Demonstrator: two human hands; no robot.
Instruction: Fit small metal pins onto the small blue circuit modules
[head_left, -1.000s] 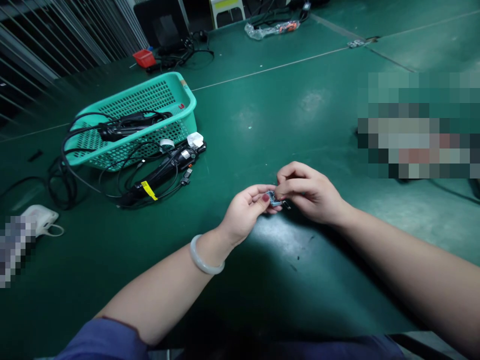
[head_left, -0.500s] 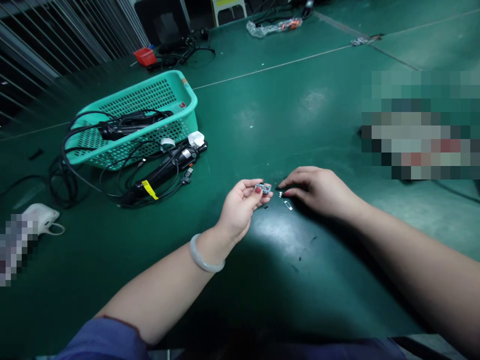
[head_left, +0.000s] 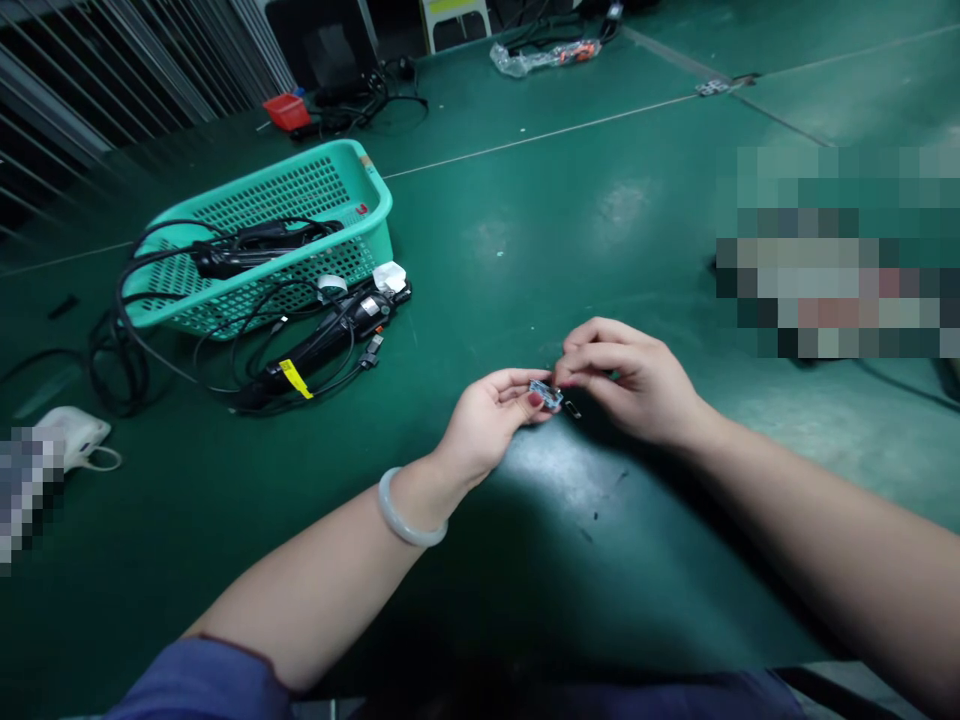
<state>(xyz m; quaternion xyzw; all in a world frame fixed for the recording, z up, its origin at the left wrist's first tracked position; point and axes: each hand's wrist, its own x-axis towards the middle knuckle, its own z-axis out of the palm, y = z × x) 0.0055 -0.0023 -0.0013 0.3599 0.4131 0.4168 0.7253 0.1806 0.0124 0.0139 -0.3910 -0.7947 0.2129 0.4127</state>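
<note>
Between the thumb and fingers of my left hand [head_left: 487, 420] is a small blue-grey part that looks like a circuit board [head_left: 546, 394], tilted above the table. My right hand [head_left: 634, 380] is closed in a pinch at the part's right end. Whatever its fingertips hold is too small to make out. A thin, light-edged rectangular frame piece [head_left: 573, 409] lies on the green table [head_left: 465, 570] just below the right fingertips.
To the left stands a green plastic basket [head_left: 382, 235] holding black cabled devices. Beside it lies a black handheld device [head_left: 322, 340] with a yellow tag and cables. Farther back are a red tray [head_left: 287, 112] and a clear plastic bag [head_left: 517, 60]. Dark specks dot the table.
My right hand has come up from the small pieces on the table to the circuit board, its fingers now pinched. My left hand has turned the board and shifted slightly right.
</note>
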